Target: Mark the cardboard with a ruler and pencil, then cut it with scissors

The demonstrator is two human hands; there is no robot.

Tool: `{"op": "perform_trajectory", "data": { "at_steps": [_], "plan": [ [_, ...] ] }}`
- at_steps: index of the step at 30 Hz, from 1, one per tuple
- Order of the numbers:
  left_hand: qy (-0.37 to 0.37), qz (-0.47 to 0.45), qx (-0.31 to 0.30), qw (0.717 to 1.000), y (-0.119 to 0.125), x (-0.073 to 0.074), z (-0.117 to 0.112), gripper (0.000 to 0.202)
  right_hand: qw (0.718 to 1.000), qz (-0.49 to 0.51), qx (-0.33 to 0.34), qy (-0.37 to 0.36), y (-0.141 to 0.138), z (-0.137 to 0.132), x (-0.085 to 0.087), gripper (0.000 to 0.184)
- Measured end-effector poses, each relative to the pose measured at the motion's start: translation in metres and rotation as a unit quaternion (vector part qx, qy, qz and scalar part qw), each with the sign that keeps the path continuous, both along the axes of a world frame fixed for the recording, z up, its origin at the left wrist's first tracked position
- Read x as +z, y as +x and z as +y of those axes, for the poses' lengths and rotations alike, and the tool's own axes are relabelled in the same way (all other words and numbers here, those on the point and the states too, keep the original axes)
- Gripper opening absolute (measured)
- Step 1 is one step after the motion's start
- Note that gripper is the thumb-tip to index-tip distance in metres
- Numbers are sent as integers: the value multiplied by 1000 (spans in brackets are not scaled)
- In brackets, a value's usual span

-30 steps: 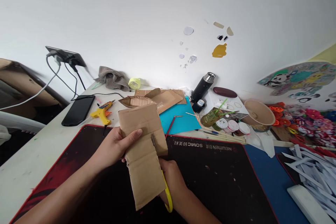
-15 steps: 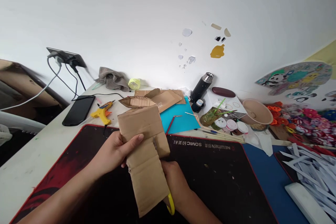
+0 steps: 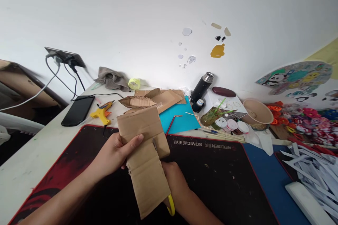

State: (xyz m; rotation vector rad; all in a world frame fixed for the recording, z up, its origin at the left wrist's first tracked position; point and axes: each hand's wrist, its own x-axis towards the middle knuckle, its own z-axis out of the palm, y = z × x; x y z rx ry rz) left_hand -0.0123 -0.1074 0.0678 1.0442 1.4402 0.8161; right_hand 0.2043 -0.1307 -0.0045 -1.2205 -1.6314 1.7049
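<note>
A brown piece of cardboard (image 3: 142, 144) is held up over the dark desk mat, tilted. My left hand (image 3: 123, 151) grips its left edge, thumb on the front face and fingers behind. Behind the right edge, my right hand (image 3: 174, 177) is closed on scissors whose yellow handle (image 3: 171, 204) shows below it. A grey blade tip pokes through a slit near the cardboard's middle right; the rest of the blades is hidden by the sheet. Just beyond lies a small boat-shaped cardboard piece (image 3: 137, 101).
A yellow glue gun (image 3: 100, 115) and a black phone (image 3: 78, 110) lie at the left. Behind the mat (image 3: 211, 175) are blue paper (image 3: 179, 117), a red-handled knife (image 3: 172, 123), a thermos (image 3: 202, 86) and paint jars (image 3: 231, 125). Paper strips (image 3: 314, 172) pile up at the right.
The blade tip shows a little more in the cardboard's slit. Both hands and the sheet keep almost the same pose; the whole view has shifted slightly.
</note>
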Motion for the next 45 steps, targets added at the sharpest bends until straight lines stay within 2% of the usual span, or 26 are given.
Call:
{"op": "perform_trajectory", "data": {
  "at_steps": [4, 8, 11, 15, 19, 23, 29, 34, 37, 41, 45],
  "plan": [
    [9, 33, 7, 999, -2, 1, 1, 71, 998, 43, -42, -36, -5, -1, -3, 22],
    [13, 41, 12, 999, -4, 2, 2, 72, 995, 75, -44, -55, -8, -2, -2, 18],
    [8, 28, 20, 999, -3, 2, 4, 69, 991, 92, -57, -76, -11, -3, -2, 19],
    [-23, -18, 34, 999, 0, -1, 10, 69, 987, 86, -77, -109, -17, -7, -12, 29],
    [-30, -32, 43, 998, 2, -3, 14, 70, 994, 35, -65, -74, -18, -6, -15, 33],
    [-18, -11, 34, 999, 0, -1, 16, 68, 999, 3, -23, -33, -9, 1, 1, 22],
    [-14, 11, 31, 999, -2, 10, 11, 68, 1000, 0, 8, -13, 2, 6, 20, 19],
    [5, 14, 21, 1000, 0, 13, 5, 64, 1000, -16, 6, -8, 4, 5, 22, 17],
    [-5, -3, 1, 1000, 0, 8, 4, 64, 1000, -16, 11, -7, 4, 5, 23, 20],
    [-19, -33, 4, 999, -1, 0, 3, 66, 1000, -16, 14, -5, 4, 5, 24, 23],
    [-12, -21, 12, 1000, 2, 1, -2, 67, 1000, -27, 13, -8, 6, 5, 20, 25]
  ]
}}
